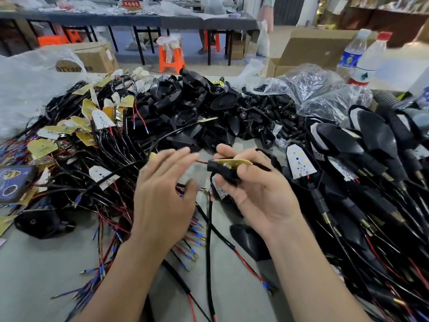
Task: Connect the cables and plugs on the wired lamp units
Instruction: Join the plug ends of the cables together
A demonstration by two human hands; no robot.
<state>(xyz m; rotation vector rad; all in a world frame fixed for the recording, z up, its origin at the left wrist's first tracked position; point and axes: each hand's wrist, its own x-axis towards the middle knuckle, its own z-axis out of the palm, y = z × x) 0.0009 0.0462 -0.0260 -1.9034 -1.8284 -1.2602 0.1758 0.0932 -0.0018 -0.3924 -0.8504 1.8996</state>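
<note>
The lamp unit (224,171), a black housing with a gold-backed LED board (234,161) lying edge-on along its top, sits above the middle of the tabletop (34,263) in the right hand (257,194), which grasps it with the palm turned up towards the camera and the fingers and thumb curled round the shell. A short red lead (202,161) pokes out of the housing's left end, and a black sheathed cable (209,228) hangs from the unit to the tabletop. The left hand (162,194) hovers just beside it, back to the camera, fingers straight and spread, grasping nothing, its fingertips close to the red lead. Beneath it lie loose leads with bullet plugs (197,235), red and blue-sleeved, crossing one another. The likeliest slip, as I judge it, is picking the wrong plug out of that tangle, since many look alike. A tug on the hanging cable could also drag the board askew in the housing, because only the one hand steadies it. A snagged neighbour wire might pull more of the heap along. Further out, a pile of wired boards (97,126) spreads to the left, empty black housings (197,101) heap up behind, and finished units (376,154) lie in rows to the right, with two bottles (366,59) beyond them.
</note>
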